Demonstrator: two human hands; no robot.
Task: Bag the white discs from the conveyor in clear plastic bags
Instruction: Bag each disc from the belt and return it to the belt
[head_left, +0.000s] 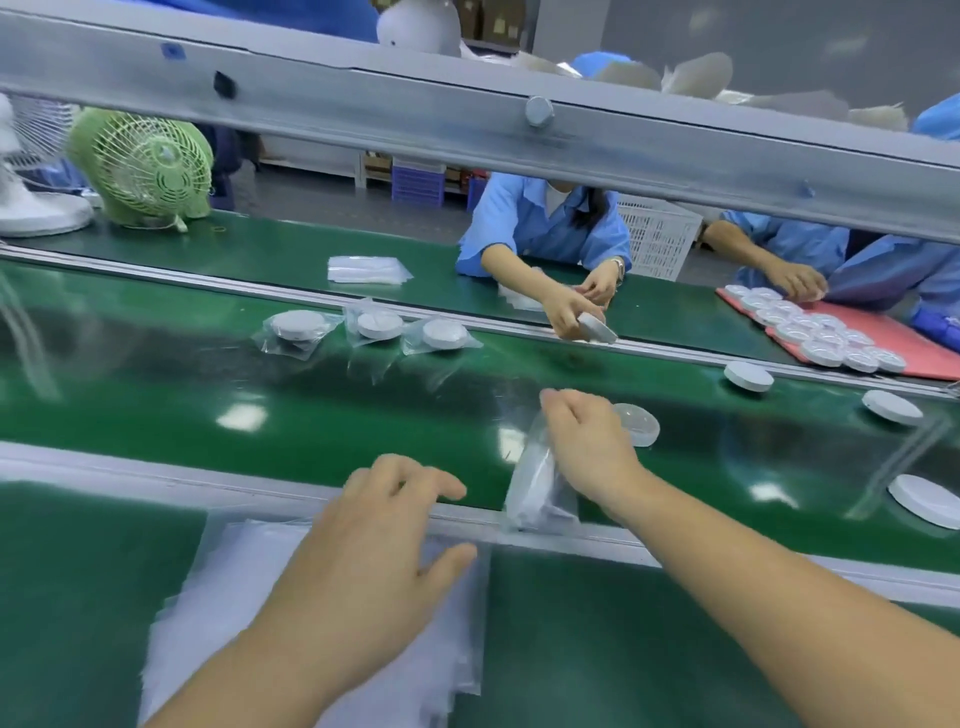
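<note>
My right hand (587, 447) is over the green conveyor belt (260, 395) and grips a clear plastic bag (537, 488) that hangs down to the belt's near rail. A white disc (638, 423) shows just past its fingers, dulled as if under plastic. My left hand (384, 525) hovers with relaxed, spread fingers over a stack of clear bags (291, 597) on the near bench, holding nothing. Three loose white discs lie on the belt to the right, one far (748, 375), one further right (892, 406), one near (924, 500). Three bagged discs (379, 325) lie across the belt on the left.
Across the belt, two people in blue handle discs; one holds a disc (597, 328) at the far rail. A pink tray (914, 358) carries several discs. A green fan (145, 166) stands far left, and a grey beam (467, 119) crosses overhead. Another bag stack (366, 270) lies opposite.
</note>
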